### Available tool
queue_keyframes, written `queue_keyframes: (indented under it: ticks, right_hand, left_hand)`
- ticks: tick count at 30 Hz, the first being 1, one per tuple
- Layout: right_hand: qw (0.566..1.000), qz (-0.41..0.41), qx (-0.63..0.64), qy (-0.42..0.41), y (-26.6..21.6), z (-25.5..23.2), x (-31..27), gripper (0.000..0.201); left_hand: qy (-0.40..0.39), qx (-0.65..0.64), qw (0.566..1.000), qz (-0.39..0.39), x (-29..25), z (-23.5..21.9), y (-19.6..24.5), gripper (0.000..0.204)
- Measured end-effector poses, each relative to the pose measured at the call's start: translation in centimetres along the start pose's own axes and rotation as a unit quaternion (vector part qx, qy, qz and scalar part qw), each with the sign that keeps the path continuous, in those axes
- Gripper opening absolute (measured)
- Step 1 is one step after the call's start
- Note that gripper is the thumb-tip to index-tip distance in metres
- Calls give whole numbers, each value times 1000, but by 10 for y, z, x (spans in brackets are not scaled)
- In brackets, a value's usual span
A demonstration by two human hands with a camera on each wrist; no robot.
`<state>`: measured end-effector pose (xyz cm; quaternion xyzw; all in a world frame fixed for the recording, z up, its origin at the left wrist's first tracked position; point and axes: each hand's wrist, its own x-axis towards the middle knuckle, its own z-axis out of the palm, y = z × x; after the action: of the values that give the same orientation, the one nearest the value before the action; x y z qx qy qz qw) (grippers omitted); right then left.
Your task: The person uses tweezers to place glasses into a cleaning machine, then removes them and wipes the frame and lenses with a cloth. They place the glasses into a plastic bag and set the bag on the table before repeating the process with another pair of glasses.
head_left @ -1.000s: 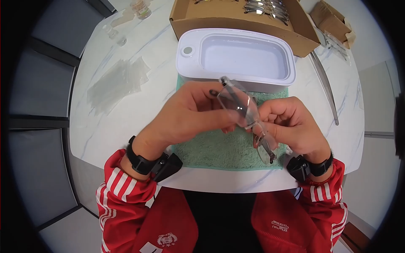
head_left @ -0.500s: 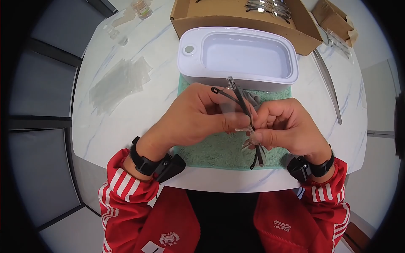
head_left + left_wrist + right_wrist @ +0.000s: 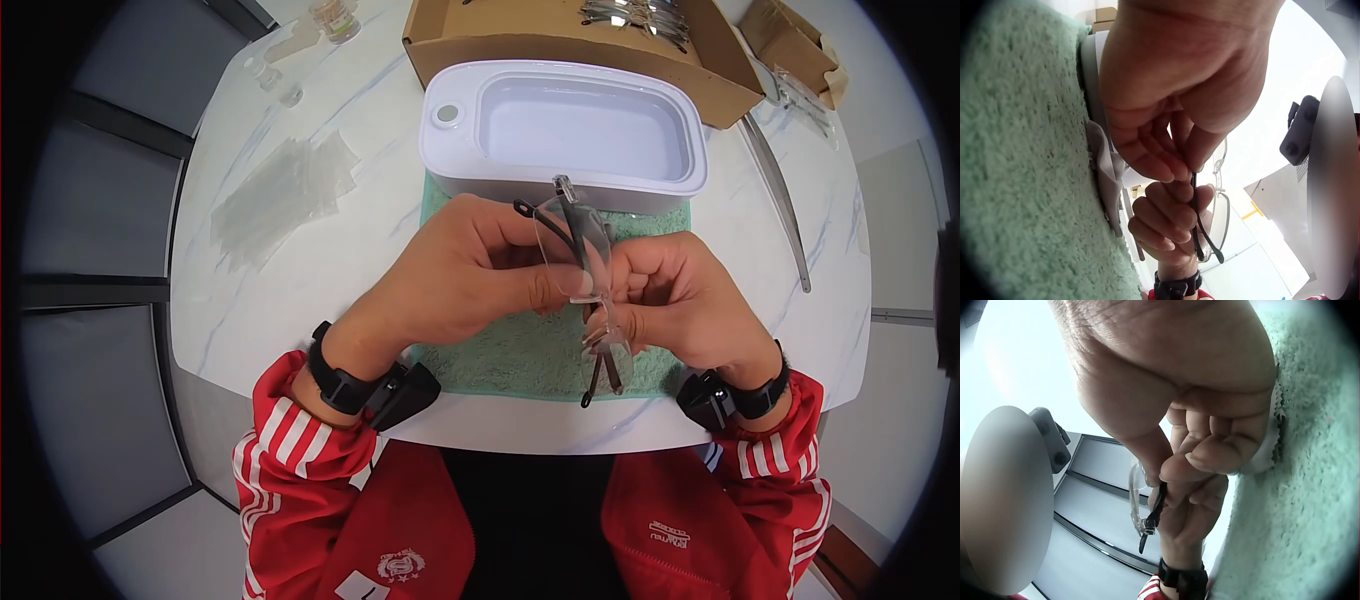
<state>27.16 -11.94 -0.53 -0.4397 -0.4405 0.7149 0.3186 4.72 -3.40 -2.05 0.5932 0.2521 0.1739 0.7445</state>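
Both hands hold a pair of rimless-looking glasses (image 3: 556, 240) with clear lenses and dark temples, above a green towel (image 3: 470, 360). My left hand (image 3: 450, 270) pinches one dark temple (image 3: 1194, 187) between thumb and fingers, as the left wrist view shows. Close beside it, my right hand (image 3: 690, 300) pinches the glasses near their middle, thumb on top and the other fingers curled. One lens stands up toward the basin; the other hangs toward my body, with the temple tips crossing below. A grey cloth (image 3: 1105, 172) lies on the towel beneath the hands.
Behind the hands stands a white basin (image 3: 455, 155) with a round grey button. A cardboard box (image 3: 450, 58) holding several glasses (image 3: 635, 18) is behind it. Clear plastic bags (image 3: 285, 195) and a small bottle (image 3: 270, 78) lie left; a long grey strip (image 3: 775, 200) lies right.
The glasses have turned between the fingers, from slanting down to the right to standing more upright, passing through a nearly edge-on position. Both hands stay almost in place.
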Motion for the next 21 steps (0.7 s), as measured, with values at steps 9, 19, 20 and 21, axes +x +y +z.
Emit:
queue_keyframes:
  ticks: [9, 19, 20, 21]
  right_hand:
    - [1000, -22, 3, -13, 6, -10, 0, 15]
    - [999, -32, -6, 6, 7, 0, 1, 13]
    - [999, -32, -5, 6, 7, 0, 2, 13]
    - [1000, -26, -7, 6, 7, 0, 1, 13]
  left_hand:
    - [2, 16, 1000, -7, -3, 1, 4, 13]
    - [20, 112, 992, 53, -1, -1, -7, 19]
    - [20, 112, 992, 53, -1, -1, -8, 19]
    - [21, 100, 993, 63, -1, 0, -10, 19]
